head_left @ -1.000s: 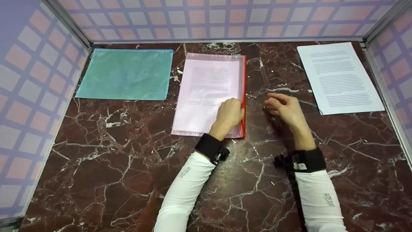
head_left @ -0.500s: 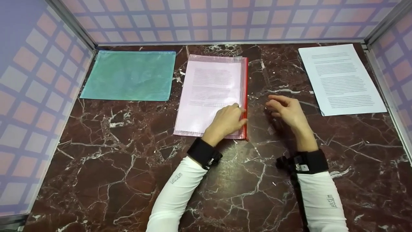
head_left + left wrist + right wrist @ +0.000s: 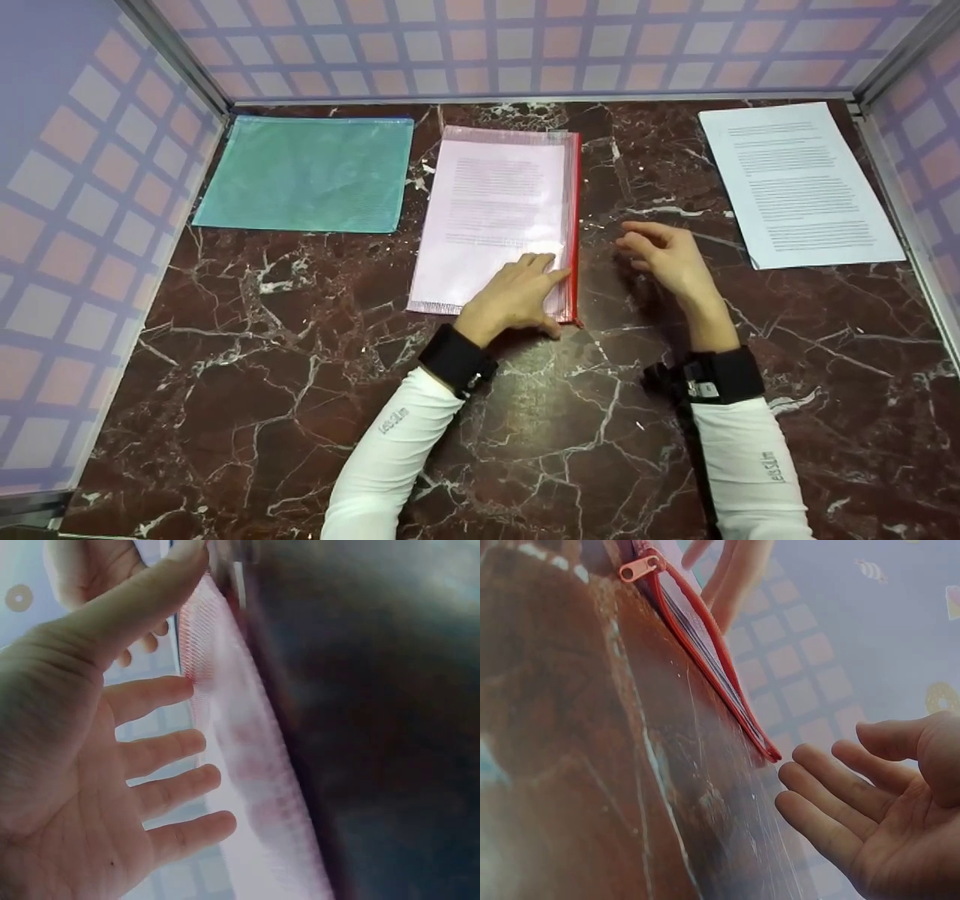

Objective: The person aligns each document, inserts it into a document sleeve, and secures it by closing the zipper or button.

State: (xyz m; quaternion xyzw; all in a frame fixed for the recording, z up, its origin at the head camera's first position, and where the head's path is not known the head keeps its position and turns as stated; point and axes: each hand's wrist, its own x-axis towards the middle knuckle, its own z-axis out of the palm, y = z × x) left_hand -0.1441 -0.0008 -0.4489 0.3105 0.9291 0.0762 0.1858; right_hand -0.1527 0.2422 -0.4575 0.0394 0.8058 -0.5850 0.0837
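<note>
A pink mesh zip pouch (image 3: 435,307) lies flat in mid-table, with a printed sheet showing through it. My left hand (image 3: 514,295) rests over its near right part, fingers spread and thumb by the near corner. Down the pouch's right side runs a red zipper (image 3: 577,202); in the right wrist view its two edges stand apart, with paper edges between them. The zip pull (image 3: 639,568) sits at the near end. To the right of the pouch, my right hand (image 3: 670,257) hovers with loosely bent fingers and holds nothing.
A green zip pouch (image 3: 307,176) lies at the back left. Printed white paper (image 3: 802,184) lies at the back right. Patterned panels (image 3: 517,56) wall in the dark marble table (image 3: 247,420) at the back and sides.
My left hand has come back toward the pouch's near corner. Its fingers, curled at the zipper side before, are now spread. The right hand stays in about the same place.
</note>
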